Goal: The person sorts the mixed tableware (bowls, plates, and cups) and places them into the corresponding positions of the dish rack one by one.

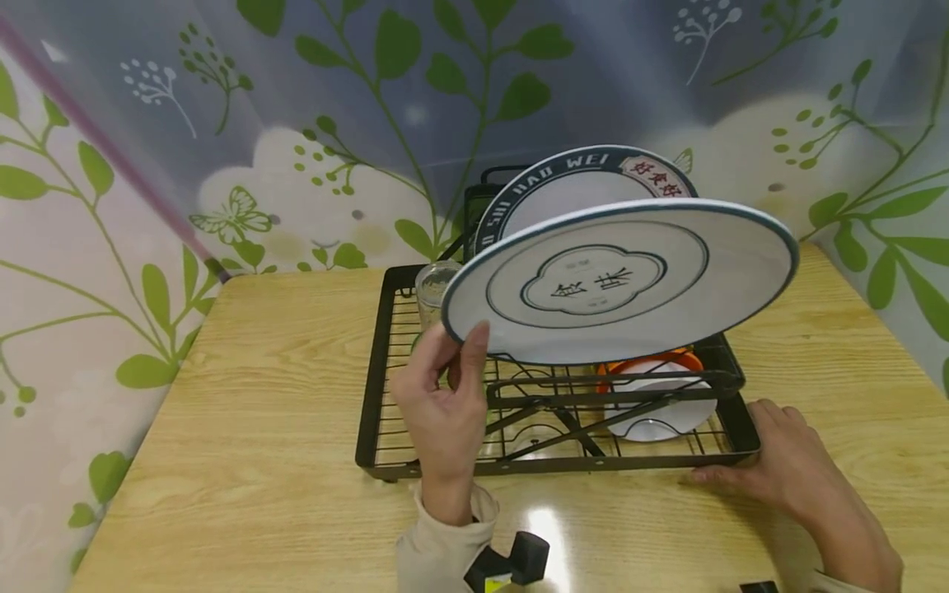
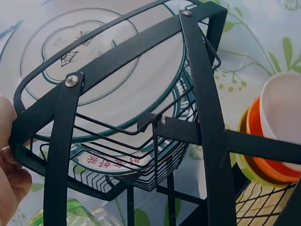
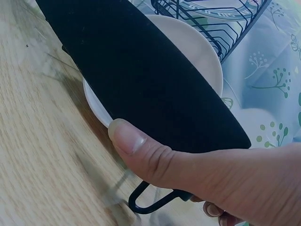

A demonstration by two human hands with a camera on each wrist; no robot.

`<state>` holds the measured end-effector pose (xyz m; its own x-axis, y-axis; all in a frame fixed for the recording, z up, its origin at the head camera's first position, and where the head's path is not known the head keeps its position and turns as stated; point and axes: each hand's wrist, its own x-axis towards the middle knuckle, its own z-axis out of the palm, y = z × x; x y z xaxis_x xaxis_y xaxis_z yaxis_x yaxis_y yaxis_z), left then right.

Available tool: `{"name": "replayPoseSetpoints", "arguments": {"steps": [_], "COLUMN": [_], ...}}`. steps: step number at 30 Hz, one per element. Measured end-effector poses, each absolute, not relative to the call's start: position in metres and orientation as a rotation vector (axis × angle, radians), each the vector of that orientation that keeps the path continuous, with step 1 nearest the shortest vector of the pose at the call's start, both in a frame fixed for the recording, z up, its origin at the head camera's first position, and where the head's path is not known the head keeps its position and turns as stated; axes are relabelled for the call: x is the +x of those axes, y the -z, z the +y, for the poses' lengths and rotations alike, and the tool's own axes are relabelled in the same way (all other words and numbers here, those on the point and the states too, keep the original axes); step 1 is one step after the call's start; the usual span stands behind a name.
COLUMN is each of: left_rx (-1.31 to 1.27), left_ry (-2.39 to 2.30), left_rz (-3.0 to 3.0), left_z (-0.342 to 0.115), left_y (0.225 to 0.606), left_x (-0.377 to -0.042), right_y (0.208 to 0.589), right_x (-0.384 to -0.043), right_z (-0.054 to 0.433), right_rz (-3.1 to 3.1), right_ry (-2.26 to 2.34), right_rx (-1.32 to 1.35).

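A large white plate point(image 1: 593, 280) with a dark rim and printed characters leans over the upper tier of the black dish rack point(image 1: 586, 463). At its lower left rim my left hand point(image 1: 445, 395) pinches it between thumb and fingers. Behind it stands a second plate point(image 1: 571, 193) with a dark lettered border. My right hand point(image 1: 786, 461) grips the rack's front right corner, its thumb along the front edge. In the right wrist view that thumb point(image 3: 146, 150) lies against the black side panel point(image 3: 141, 80).
On the rack's lower tier, a white bowl point(image 1: 660, 412) and an orange bowl point(image 1: 689, 360) sit at the right. A clear glass point(image 1: 437, 284) stands at the back left. The rack rests on a wooden table point(image 1: 245, 428) before a leaf-patterned wall covering point(image 1: 296, 107).
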<state>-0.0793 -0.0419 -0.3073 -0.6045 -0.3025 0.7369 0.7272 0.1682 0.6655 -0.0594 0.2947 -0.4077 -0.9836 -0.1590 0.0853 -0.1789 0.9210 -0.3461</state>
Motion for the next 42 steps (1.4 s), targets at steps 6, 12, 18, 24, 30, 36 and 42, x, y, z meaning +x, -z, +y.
{"name": "replayPoseSetpoints", "arguments": {"steps": [6, 12, 18, 24, 30, 36, 42], "left_rx": [-0.394, -0.418, -0.428, -0.386, -0.255, -0.22, -0.236], "left_ry": [1.544, 1.535, 1.507, 1.523, 1.728, 1.823, 1.783], "left_rz": [-1.653, -1.675, -1.694, -1.697, -1.685, -1.672, -1.693], "left_z": [-0.0412, -0.0418, -0.0428, -0.0416, -0.0418, -0.044, -0.0439], "left_y": [0.307, 0.3073, 0.3077, 0.3073, 0.3064, 0.3043, 0.3028], "left_x": [-0.079, -0.0791, -0.0789, -0.0781, -0.0764, -0.0747, -0.0743], "right_y": [0.4071, 0.408, 0.4103, 0.4118, 0.4109, 0.4105, 0.4117], "right_x": [-0.0594, -0.0593, -0.0594, -0.0587, -0.0584, -0.0585, -0.0581], "right_z": [0.2947, 0.2952, 0.2957, 0.2959, 0.2946, 0.2942, 0.2945], "right_rz": [-3.041, -3.018, -2.994, -2.981, -2.994, -3.004, -3.009], "right_ry": [-0.552, -0.543, -0.535, -0.532, -0.541, -0.565, -0.586], "right_rx": [0.252, 0.267, 0.293, 0.295, 0.284, 0.277, 0.275]}}
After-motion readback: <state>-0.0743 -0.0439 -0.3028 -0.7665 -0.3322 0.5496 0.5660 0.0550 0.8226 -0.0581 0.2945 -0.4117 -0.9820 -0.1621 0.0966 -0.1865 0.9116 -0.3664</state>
